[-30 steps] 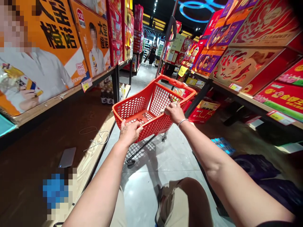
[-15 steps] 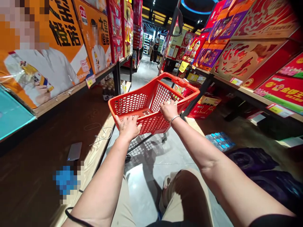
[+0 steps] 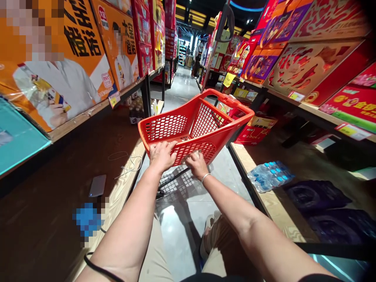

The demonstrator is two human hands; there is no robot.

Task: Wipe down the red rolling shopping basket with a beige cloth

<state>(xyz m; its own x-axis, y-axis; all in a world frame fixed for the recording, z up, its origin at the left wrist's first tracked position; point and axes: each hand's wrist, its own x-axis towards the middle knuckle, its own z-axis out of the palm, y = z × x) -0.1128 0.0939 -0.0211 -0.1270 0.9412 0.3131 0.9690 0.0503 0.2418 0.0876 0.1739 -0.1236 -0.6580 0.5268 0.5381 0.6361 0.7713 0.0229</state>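
A red plastic shopping cart [image 3: 180,127] with lattice sides stands askew in the aisle before me, its inside bare where it shows. My left hand [image 3: 163,156] grips the near rim of the basket close to its left corner, fingers hooked over the edge. Lower down, my right hand [image 3: 196,163] is in front of the cart's near side wall, off the rim. Its fingers are somewhat bent and smeared by motion; whether they touch the lattice I cannot tell. The cart's handle [image 3: 232,102] points away to the far right.
Orange cartons [image 3: 82,74] line the left shelf; red and gold gift boxes [image 3: 308,68] fill the right one. Low wooden platforms flank the aisle, holding a phone-like slab [image 3: 97,185], a white cable [image 3: 129,162] and shrink-wrapped water bottles [image 3: 270,175]. People stand far down the aisle.
My right hand has let go of the cart's near rim and moved down and left in front of the side wall. My left hand stays on the rim. The view has shifted slightly.
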